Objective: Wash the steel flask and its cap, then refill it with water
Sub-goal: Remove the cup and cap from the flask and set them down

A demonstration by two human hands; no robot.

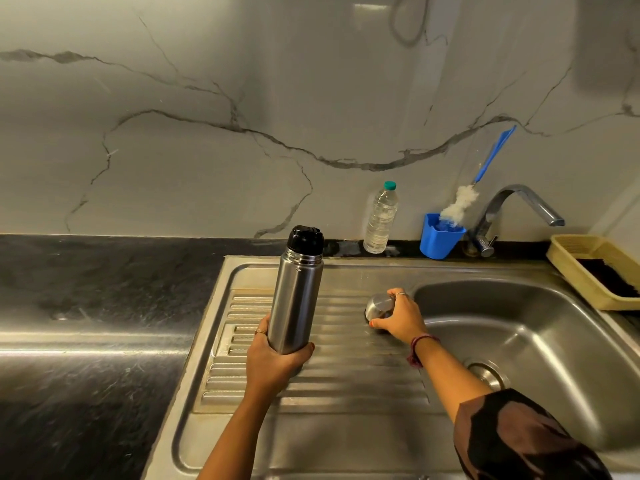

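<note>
My left hand grips the bottom of the steel flask, holding it upright above the ribbed drainboard. A black inner stopper closes the flask's mouth. My right hand grips the steel cap, which lies on the drainboard beside the sink basin. The basin looks dry, and no water runs from the tap.
Against the marble wall stand a clear plastic water bottle and a blue holder with a blue-handled bottle brush. A beige tray sits at the far right. Dark counter stretches to the left.
</note>
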